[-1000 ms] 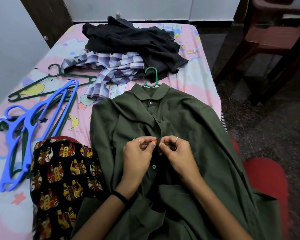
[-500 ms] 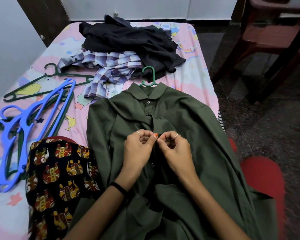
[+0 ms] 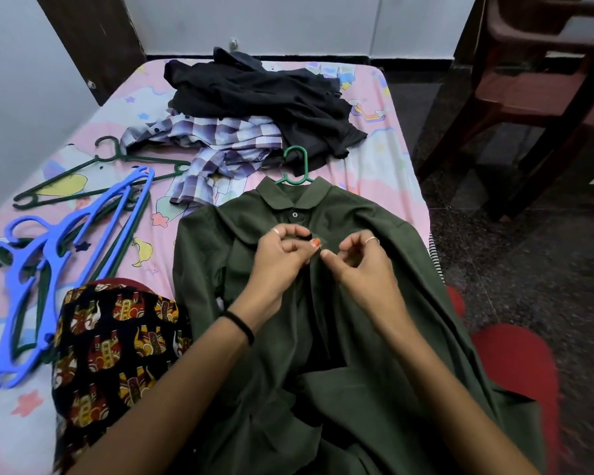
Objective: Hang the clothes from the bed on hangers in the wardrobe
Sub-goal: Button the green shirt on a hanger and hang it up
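Head view: olive collared shirt (image 3: 374, 269) on green hanger (image 3: 297, 166), placket pinched by left hand (image 3: 282, 255) and right hand (image 3: 360, 265).

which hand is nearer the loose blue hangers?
Left. The left hand pinches the green shirt placket, on the side facing the blue hangers. The right hand pinches the placket just beyond, farther from them.

Olive-green shirt (image 3: 374, 303), pink cartoon-print bedsheet (image 3: 384, 159)

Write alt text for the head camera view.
Both hands, left hand and right hand, pinch the button placket of a green shirt lying on a green hanger on the bed. Beyond lie a checked shirt, black clothes, and spare hangers at left.
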Tool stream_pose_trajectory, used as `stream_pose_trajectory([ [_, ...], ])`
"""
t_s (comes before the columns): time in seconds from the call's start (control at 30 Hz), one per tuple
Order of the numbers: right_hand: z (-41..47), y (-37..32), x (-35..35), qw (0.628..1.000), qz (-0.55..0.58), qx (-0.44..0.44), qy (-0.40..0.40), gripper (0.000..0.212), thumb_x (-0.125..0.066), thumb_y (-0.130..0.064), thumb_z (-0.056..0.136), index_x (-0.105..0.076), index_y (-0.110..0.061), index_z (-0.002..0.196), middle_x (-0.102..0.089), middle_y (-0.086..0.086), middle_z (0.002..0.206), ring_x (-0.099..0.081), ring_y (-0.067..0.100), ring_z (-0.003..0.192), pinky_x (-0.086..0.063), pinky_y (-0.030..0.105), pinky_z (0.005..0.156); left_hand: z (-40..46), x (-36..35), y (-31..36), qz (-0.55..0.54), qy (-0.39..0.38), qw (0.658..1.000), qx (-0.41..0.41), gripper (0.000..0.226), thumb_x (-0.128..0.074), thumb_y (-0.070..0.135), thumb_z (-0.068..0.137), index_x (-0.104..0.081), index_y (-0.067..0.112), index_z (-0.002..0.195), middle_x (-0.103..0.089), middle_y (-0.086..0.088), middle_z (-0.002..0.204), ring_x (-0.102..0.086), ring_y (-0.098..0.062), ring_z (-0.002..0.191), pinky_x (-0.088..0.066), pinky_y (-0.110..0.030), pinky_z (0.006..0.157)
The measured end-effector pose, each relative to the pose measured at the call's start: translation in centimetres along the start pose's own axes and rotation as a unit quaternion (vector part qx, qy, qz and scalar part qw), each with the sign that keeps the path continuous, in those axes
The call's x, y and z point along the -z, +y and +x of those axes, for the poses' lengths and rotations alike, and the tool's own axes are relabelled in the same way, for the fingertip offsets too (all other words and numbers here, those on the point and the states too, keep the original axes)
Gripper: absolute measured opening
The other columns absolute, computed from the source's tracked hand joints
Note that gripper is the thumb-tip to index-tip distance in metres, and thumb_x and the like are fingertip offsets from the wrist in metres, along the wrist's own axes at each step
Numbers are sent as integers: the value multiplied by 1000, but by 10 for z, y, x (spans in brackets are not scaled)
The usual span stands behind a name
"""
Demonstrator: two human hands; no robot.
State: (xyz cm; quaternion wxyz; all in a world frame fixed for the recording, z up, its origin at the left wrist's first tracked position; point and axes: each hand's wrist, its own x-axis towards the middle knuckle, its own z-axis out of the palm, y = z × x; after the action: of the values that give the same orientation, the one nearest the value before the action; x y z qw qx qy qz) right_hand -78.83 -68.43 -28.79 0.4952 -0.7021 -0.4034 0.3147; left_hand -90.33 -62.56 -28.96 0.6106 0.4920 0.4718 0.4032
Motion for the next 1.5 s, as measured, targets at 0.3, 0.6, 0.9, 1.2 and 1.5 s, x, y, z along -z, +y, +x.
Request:
stream_pose_trajectory([
  [0.3,-33,20,6,859,-468,186,90,32,-74,-28,67,-58,-9,87,-53,10,92,-55,34,81,-48,43,65,43,-31,19,148,-15,987,-61,22,-74,7,80,-55,18,77,-61,-1,59,-53,-9,48,-51,-29,63],
  [0.6,-26,60,37,995,-6,-69,-69,12,-70,-11,83,-64,-6,75,-59,3,68,-52,11,67,-40,29,69,24,-35,-18,205,-46,977,-43,19,-68,13,85,-55,23,77,-64,1,64,-61,-16,62,-54,-37,76],
  [0.9,-31,72,39,974,153,-143,-83,10,-68,-7,86,-67,-6,76,-58,16,77,-48,23,75,-37,36,72,-22,-11,-49,436,-185,874,-104,4,-67,10,85,-68,11,88,-56,11,69,-52,2,57,-41,-8,62],
  [1.2,-29,81,38,980,121,-138,-78,5,-68,-4,85,-64,-3,82,-58,11,71,-49,15,64,-41,20,59,-27,-21,-63,577,-231,776,-106,25,-65,13,83,-42,20,76,-59,-5,98,-60,-28,94,-46,-36,78],
  [1.5,-28,86,36,992,29,-106,-55,11,-75,-15,80,-65,-10,78,-58,-3,67,-50,5,62,-43,24,66,-34,-13,-74,539,-198,814,-90,7,-61,16,82,-55,17,79,-63,-1,81,-63,-24,81,-50,-34,76],
])
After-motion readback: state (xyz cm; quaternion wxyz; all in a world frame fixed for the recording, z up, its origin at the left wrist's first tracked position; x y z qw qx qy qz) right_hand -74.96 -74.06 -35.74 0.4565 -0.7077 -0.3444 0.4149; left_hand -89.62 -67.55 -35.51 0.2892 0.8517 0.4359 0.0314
